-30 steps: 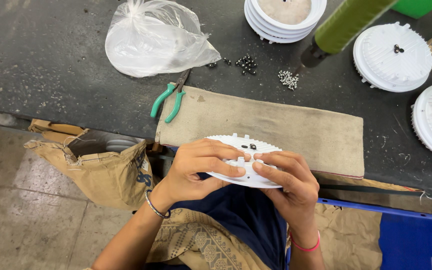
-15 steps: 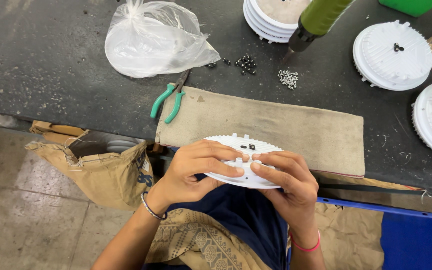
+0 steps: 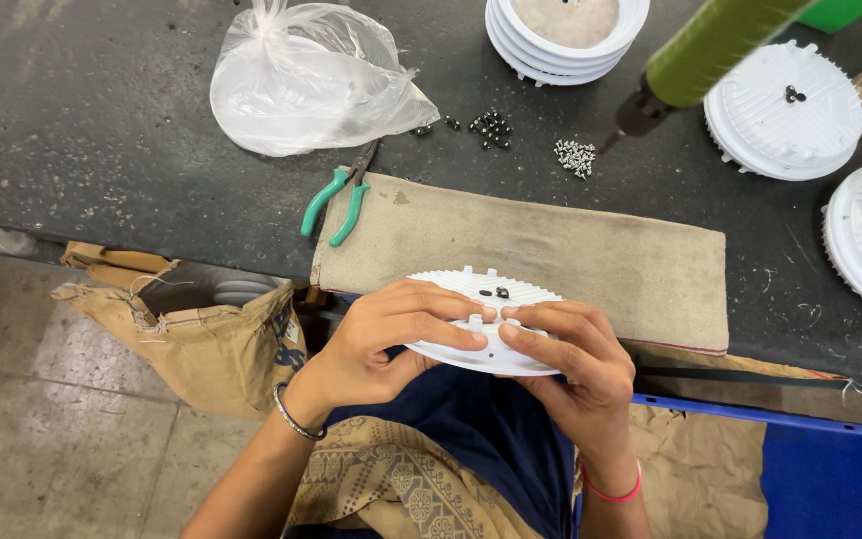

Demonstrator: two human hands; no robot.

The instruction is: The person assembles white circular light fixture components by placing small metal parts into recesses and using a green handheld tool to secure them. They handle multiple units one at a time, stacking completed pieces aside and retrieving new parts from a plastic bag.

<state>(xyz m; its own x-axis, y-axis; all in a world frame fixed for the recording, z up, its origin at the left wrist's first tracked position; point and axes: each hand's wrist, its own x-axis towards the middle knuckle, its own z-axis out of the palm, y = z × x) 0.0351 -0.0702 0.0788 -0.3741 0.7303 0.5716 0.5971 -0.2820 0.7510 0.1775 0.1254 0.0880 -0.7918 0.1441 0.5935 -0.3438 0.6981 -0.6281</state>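
Observation:
A round white ribbed plastic disc (image 3: 511, 289) is held above my lap, at the near edge of a tan cloth mat (image 3: 551, 250). My left hand (image 3: 386, 334) grips the disc's left side, with its fingers over the top. From the right, my right hand (image 3: 571, 364) holds the disc, and its fingertips meet the left ones at a small white peg near the middle. Two small dark pieces (image 3: 494, 293) lie on the disc's top face.
On the dark workbench (image 3: 102, 150) lie green-handled pliers (image 3: 336, 200), a clear plastic bag (image 3: 301, 80), loose dark pieces (image 3: 486, 127) and small silver screws (image 3: 576, 157). A green powered screwdriver (image 3: 695, 55) hangs over it. White disc stacks (image 3: 785, 110) stand at back and right. A blue crate (image 3: 820, 474) is at lower right.
The hanging green screwdriver has swung to the left. My hands and the disc have stayed almost where they were.

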